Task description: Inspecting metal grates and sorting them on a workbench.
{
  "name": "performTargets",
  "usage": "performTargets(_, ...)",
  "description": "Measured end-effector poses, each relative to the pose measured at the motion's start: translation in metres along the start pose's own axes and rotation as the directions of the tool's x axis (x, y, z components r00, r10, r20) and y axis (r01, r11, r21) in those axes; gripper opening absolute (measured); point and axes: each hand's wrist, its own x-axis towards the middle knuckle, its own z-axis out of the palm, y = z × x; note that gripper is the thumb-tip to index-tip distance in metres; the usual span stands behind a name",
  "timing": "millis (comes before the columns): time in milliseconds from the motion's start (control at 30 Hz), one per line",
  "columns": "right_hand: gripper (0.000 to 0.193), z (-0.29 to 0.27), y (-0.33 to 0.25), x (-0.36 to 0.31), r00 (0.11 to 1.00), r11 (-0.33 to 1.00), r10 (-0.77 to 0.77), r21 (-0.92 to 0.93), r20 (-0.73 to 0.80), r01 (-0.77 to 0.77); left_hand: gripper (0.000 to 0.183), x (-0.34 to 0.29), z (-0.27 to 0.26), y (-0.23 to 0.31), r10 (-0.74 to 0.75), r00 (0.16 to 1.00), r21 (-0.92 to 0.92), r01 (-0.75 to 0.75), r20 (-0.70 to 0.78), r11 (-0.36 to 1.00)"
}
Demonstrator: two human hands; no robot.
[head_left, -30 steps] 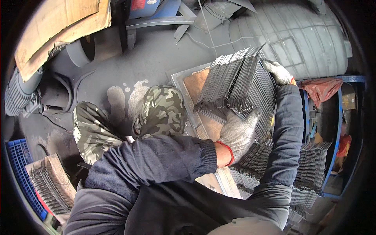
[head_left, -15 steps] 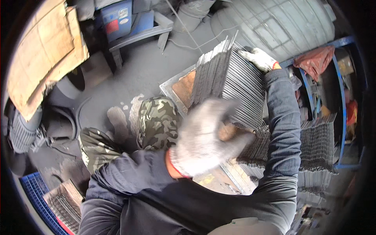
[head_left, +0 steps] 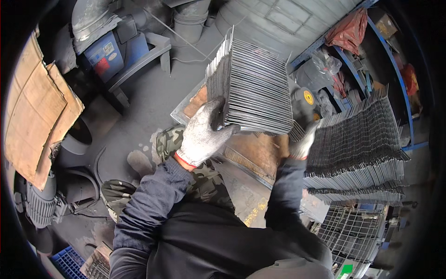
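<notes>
one grey bent-wire metal stack is standing gathered, left hand touching, fingers apart; right hand is blurring, grip unclear; grey wire-metal pile is lying separate, right, remainder undetermined.

At centre, the left glove was off-white with dark-smudged fingers and a red cuff edge; the rack stack at one o'clock showed silver and black stripes. Camouflage trousers at six were green, black and cream, cardboard at nine tan, the bag at two red.
</notes>
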Motion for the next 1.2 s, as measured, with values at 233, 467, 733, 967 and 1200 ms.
performTargets(233,0.075,-0.019,0.03,-0.057,0.996,0.953,-0.054,-0.295,0.072,0.073,0.082,0.002,0.005,-0.012,-0.026,0.999,-0.042,0.028,0.035,0.999)
performTargets(467,0.062,0.002,0.024,-0.058,1.0,0.888,0.0,-0.46,0.018,0.008,0.07,-0.004,0.018,-0.003,-0.064,0.995,-0.077,0.058,-0.079,0.995)
performTargets(733,0.059,0.004,0.024,-0.056,0.999,0.908,-0.022,-0.418,-0.034,0.006,0.061,-0.011,0.032,0.009,-0.126,0.976,-0.086,0.113,-0.175,0.99)
performTargets(967,0.059,0.022,0.023,-0.051,0.987,0.869,-0.116,-0.493,-0.11,0.047,0.059,-0.013,0.04,0.004,-0.058,0.961,0.047,0.074,-0.27,0.996)
performTargets(1200,0.063,-0.004,0.027,-0.055,0.989,0.753,-0.13,-0.641,0.076,0.149,0.066,-0.015,0.029,0.002,0.09,0.98,0.087,-0.076,-0.177,0.993)
